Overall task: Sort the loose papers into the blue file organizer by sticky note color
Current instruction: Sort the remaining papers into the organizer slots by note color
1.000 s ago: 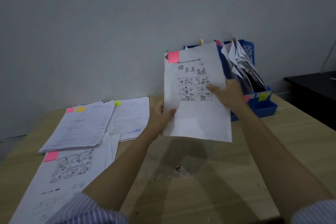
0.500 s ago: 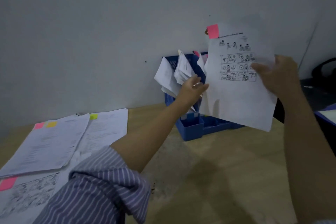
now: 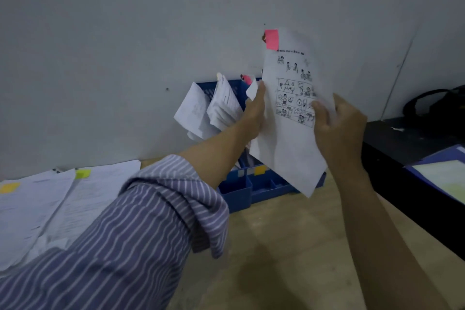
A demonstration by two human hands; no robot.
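Right hand (image 3: 338, 131) grips a white comic worksheet with pink sticky note (image 3: 292, 113) above the blue plastic file organizer (image 3: 251, 189). Left hand (image 3: 255, 111), fingers straight, parts filed papers (image 3: 221, 108); next, likely slide the worksheet into the pink slot.

Your held sheet (image 3: 292, 133) covers most of the right side of the blue file organizer (image 3: 261, 186), so you cannot tell which slot lies behind it. Your left hand (image 3: 255, 113) is partly behind that sheet; its fingertips are hidden among the filed papers (image 3: 221, 106). Your right hand (image 3: 339, 131) hides the sheet's right edge. The loose papers (image 3: 37, 206) on the bench (image 3: 289, 246) run off the left edge, their print too blurred to read. The dark object (image 3: 437, 106) at far right is cut off.
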